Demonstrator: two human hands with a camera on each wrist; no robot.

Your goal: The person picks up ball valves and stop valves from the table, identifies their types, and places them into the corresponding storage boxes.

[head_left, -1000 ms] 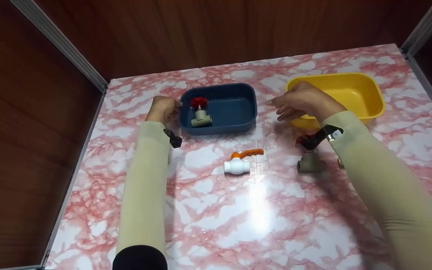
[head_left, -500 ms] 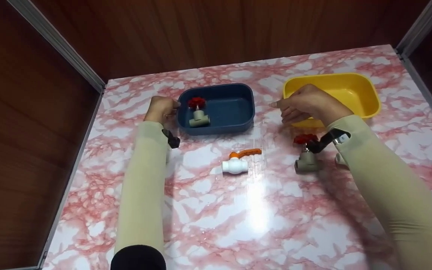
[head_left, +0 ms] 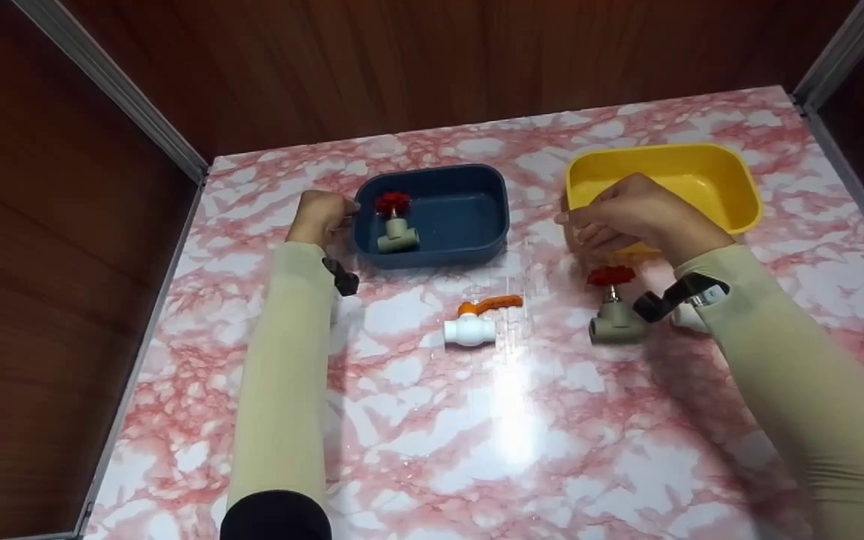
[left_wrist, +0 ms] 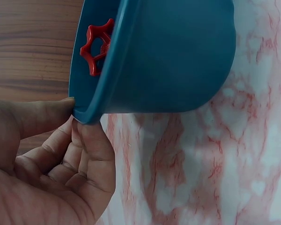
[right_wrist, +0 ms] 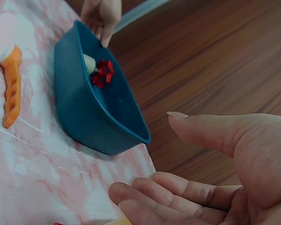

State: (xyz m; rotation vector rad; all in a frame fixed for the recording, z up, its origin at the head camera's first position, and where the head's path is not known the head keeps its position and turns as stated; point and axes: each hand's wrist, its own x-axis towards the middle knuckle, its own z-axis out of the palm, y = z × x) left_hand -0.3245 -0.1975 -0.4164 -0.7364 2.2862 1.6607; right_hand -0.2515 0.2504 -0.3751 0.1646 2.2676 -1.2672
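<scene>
My left hand (head_left: 321,216) pinches the left rim of a dark blue plastic bin (left_wrist: 178,61) between thumb and fingers. Inside that bin, at its left side, lies a grey-green gate valve (head_left: 398,235) with a red handwheel (left_wrist: 97,47). Holding nothing, my right hand (head_left: 646,217) is over the front left part of a yellow bin (head_left: 747,180), its fingers apart in the right wrist view. Just below that hand, a second grey-green valve (head_left: 616,322) with a red handwheel (head_left: 610,275) stands on the table.
A white ball valve (head_left: 469,331) with an orange lever (head_left: 499,303) lies mid-table, in front of the blue bin. Partly hidden by my right forearm is a whitish piece (head_left: 688,318). Brown wood-look panels (head_left: 477,60) enclose the marbled table (head_left: 417,420) at the back and sides.
My right hand has drawn to the right, away from the blue bin, uncovering more of the red-wheeled valve on the table. The left hand stays on the blue bin's rim.
</scene>
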